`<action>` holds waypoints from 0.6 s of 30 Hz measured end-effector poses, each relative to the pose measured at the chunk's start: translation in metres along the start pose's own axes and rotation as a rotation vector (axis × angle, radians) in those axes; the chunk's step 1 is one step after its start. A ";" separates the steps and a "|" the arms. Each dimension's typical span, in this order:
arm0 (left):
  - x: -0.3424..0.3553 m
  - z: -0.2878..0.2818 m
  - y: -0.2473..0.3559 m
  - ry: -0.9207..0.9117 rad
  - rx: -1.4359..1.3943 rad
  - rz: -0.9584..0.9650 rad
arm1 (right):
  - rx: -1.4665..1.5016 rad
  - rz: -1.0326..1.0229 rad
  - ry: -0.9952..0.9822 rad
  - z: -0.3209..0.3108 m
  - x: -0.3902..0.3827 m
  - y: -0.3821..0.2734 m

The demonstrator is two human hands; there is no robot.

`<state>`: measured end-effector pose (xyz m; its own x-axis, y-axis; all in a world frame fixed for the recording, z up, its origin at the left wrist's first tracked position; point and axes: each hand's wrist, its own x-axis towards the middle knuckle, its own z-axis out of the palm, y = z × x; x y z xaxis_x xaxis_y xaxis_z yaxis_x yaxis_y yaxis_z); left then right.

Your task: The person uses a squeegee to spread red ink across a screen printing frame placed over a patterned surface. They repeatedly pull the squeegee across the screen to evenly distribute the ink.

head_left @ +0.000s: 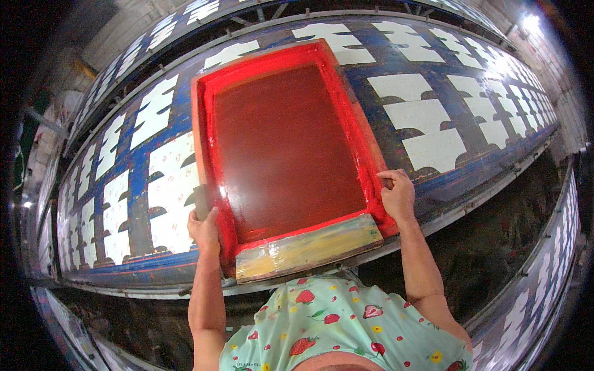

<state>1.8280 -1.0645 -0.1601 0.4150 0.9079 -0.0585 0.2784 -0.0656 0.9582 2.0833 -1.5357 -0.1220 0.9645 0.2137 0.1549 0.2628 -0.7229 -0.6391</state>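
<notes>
A large screen-printing frame (281,234), coated in wet red ink, lies tilted across the long table in front of me. Its mesh (284,142) is dark red, with a yellowish-grey strip (309,244) along the near end. My left hand (204,230) is closed on the frame's left side near the close corner, next to a small grey-brown piece on that edge. On the opposite side my right hand (398,195) grips the right edge, fingers curled over it. Under and around the frame are white cut fabric pieces (427,127) in rows.
The long blue-stained table (445,182) runs left and right, its metal rail (476,201) along the near edge. More tables with white pieces stand beyond it and at the lower right (526,309). A bright lamp (531,23) shines at the upper right.
</notes>
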 end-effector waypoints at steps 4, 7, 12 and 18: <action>-0.023 0.030 0.012 -0.008 -0.032 0.014 | 0.068 -0.005 0.005 -0.018 0.012 0.028; -0.032 0.041 0.021 0.002 0.023 0.033 | 0.083 0.000 -0.020 -0.024 0.017 0.044; -0.041 0.050 0.025 0.035 0.109 0.109 | 0.132 -0.095 -0.013 -0.024 0.021 0.067; -0.037 0.055 0.015 0.042 0.222 0.104 | 0.018 -0.054 -0.160 -0.034 0.022 0.062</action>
<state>1.8641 -1.1219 -0.1585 0.4162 0.9077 0.0538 0.4217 -0.2451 0.8730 2.1215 -1.5982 -0.1329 0.9324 0.3549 0.0681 0.3121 -0.6959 -0.6467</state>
